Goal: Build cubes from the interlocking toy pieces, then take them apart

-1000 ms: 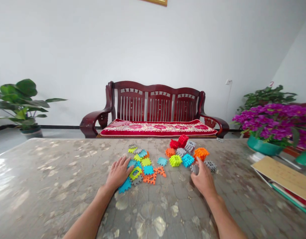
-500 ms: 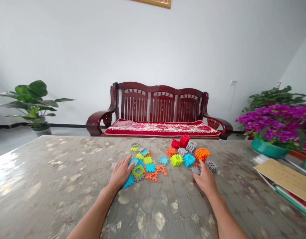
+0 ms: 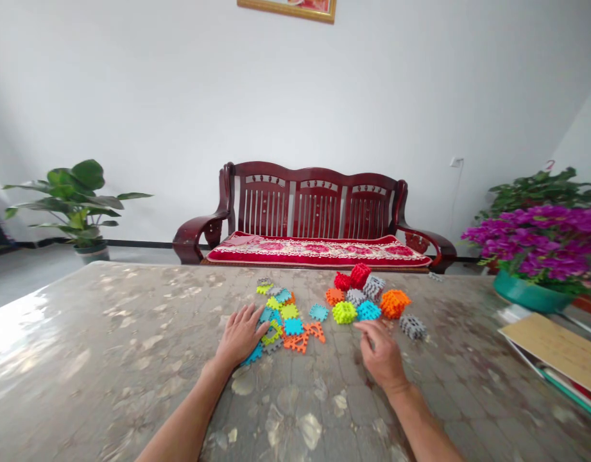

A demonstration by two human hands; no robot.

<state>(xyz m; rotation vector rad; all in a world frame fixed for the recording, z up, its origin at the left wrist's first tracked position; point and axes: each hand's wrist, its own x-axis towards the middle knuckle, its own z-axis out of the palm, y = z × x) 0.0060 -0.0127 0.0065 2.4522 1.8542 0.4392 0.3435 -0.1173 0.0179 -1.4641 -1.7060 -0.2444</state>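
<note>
Head view showed two bare hands over a patterned tabletop (image 3: 131, 359). The left hand (image 3: 242, 335) lay palm down at the left edge of a loose spread of notched flat pieces (image 3: 294, 326) in blue, yellow-green, grey and orange. Its grip was wide, the fingers slightly apart; a blue piece showed partly from beneath it, and whether the hand pressed on the pieces could not be told. One light blue piece (image 3: 318, 312) lay apart, between the spread and a cluster of built blocks.

The right hand (image 3: 382, 358) stood just in front of that cluster, near a blue block (image 3: 368, 310) and a yellow-green block (image 3: 344, 312). Its grip was narrow, with the fingers curled; whether anything was inside could not be told. Behind sat red (image 3: 360, 275) and grey blocks, with an orange block (image 3: 396, 303) to the right and a dark grey block (image 3: 413, 326) nearer the person.
</note>
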